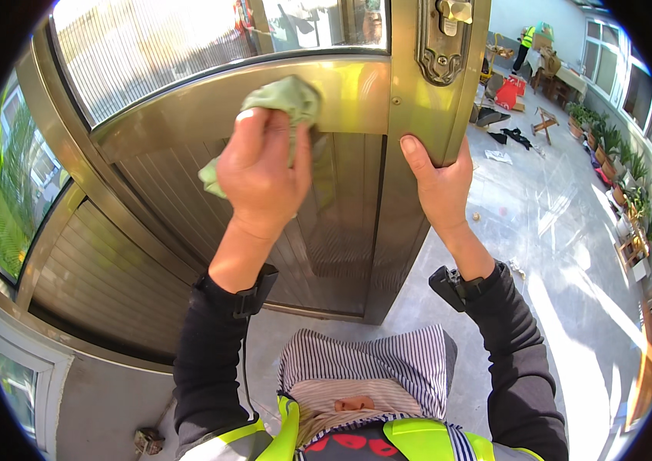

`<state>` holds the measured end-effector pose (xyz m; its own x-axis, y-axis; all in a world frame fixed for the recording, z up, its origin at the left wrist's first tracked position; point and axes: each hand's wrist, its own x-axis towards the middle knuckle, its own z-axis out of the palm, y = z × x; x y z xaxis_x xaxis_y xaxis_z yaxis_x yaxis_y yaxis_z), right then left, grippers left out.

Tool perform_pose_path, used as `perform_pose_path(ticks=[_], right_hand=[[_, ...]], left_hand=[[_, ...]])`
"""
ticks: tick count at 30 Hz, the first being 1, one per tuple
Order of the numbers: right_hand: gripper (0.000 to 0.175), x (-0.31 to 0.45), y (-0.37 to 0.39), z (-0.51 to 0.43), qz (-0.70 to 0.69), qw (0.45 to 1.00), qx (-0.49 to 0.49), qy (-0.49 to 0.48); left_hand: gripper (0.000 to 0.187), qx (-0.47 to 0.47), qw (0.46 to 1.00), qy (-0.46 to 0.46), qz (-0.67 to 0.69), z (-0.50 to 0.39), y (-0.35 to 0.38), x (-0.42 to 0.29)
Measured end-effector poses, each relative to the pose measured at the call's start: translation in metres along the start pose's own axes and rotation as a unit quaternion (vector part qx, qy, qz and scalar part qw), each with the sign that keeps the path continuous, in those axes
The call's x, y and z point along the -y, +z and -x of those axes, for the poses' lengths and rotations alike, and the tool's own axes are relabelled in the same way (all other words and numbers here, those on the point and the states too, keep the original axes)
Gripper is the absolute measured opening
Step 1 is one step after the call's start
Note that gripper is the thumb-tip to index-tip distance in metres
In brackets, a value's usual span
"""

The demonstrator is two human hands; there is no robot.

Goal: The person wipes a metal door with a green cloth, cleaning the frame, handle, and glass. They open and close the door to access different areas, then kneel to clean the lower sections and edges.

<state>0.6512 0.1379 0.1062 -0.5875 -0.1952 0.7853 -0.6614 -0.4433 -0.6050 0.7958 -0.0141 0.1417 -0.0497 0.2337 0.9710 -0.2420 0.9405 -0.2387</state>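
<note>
In the head view a bronze-coloured metal door (349,230) with a ribbed lower panel and a glass pane (187,40) stands before me. My left hand (265,161) grips a bunched light green cloth (283,98), which lies against the smooth rail just below the glass. Part of the cloth hangs out at the left of the wrist. My right hand (444,178) clasps the free edge of the door, its thumb on the front face and its fingers around the far side. Above it sits an ornate lock plate (443,46) with a knob.
Potted plants (608,138) line the right wall. Farther back are a small wooden stool (544,124), a red bag (507,92), dark cloths on the floor (515,137), a covered table (568,78) and a person in a yellow vest (525,46). A white-framed window (32,380) is at lower left.
</note>
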Motion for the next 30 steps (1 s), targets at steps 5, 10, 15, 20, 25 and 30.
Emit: perform_pose_path(ticks=[5, 10, 15, 20, 25, 30], right_hand=[[0.039, 0.001, 0.0, 0.0, 0.007, 1.0, 0.001, 0.003], [0.039, 0.002, -0.001, 0.0, 0.014, 1.0, 0.001, 0.0], [0.039, 0.003, -0.001, 0.0, 0.027, 1.0, -0.004, 0.004], [0.041, 0.002, 0.0, 0.001, 0.023, 1.0, -0.007, 0.02], [0.043, -0.002, -0.002, 0.001, 0.016, 1.0, -0.002, 0.018], [0.044, -0.006, -0.001, 0.001, 0.025, 0.999, -0.003, 0.019]], left_hand=[[0.022, 0.036, 0.996, 0.059, 0.065, 0.002, 0.021, -0.044], [0.021, 0.009, 0.998, 0.026, -0.059, 0.001, -0.009, 0.002], [0.015, 0.008, 0.999, 0.024, 0.036, -0.006, 0.016, -0.03], [0.024, -0.005, 1.0, 0.017, -0.005, -0.013, 0.023, -0.041], [0.029, -0.099, 0.993, -0.013, -0.07, -0.029, 0.027, -0.019], [0.034, -0.067, 0.996, -0.048, 0.013, -0.008, 0.044, -0.057]])
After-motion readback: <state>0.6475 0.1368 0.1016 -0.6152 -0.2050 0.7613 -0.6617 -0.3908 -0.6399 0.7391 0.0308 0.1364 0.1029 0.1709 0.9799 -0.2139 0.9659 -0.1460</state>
